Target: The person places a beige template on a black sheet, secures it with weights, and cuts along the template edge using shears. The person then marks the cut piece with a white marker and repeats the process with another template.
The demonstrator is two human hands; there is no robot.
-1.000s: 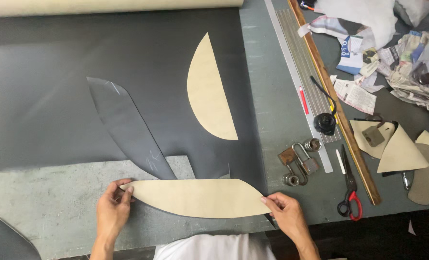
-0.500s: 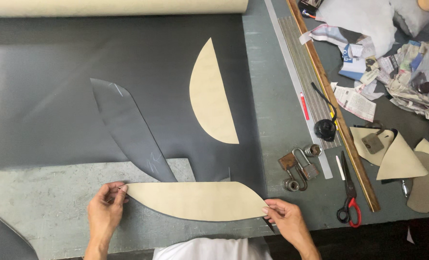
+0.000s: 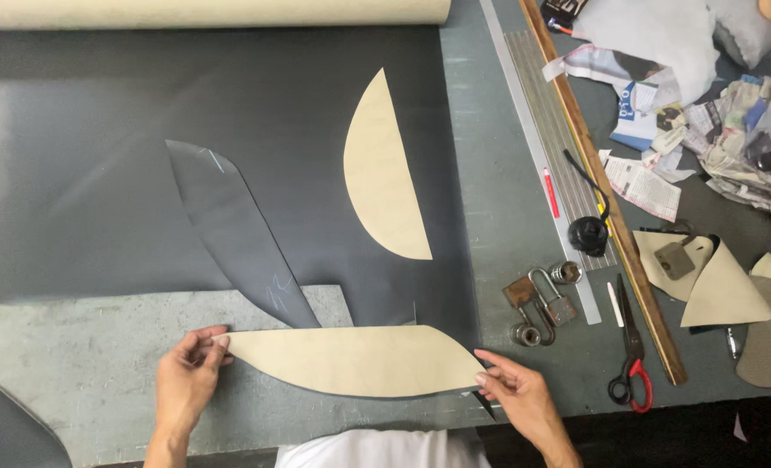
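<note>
**Pattern piece barely budged, both hands stayed on its tips**

So comparing this against the shots from a second back, honestly not much changed. The long tan pattern piece (image 3: 351, 360) was lying flat near the front edge of the tabletop (image 3: 498, 199), across the lower edge of the dark sheet material (image 3: 100, 130) and partly over the grey cutout area (image 3: 100, 364). It sat in pretty much the same spot as before, maybe nudged a hair, but I couldn't swear to it since the head camera drifted a bit too.

The left hand (image 3: 186, 381) was at the pointed left tip, fingers curled and pinching or pressing that end. Looked like both thumb and fingertips were on it, same as earlier. The right hand (image 3: 520, 399) was at the right tip, fingers spread loosely and pressing down on the point, not gripping anything. Looked to me like the piece was being held flat and lined up rather than moved around.

Everything else stayed put: the half-moon tan piece (image 3: 385, 173) further up on the dark sheet, the curved dark cut piece (image 3: 230, 234) between the two, the red-handled scissors (image 3: 630, 364), padlocks (image 3: 541, 303), the metal ruler (image 3: 546, 147) and wooden stick (image 3: 602, 182) off to the right, and the roll (image 3: 204, 12) along the far edge.
</note>
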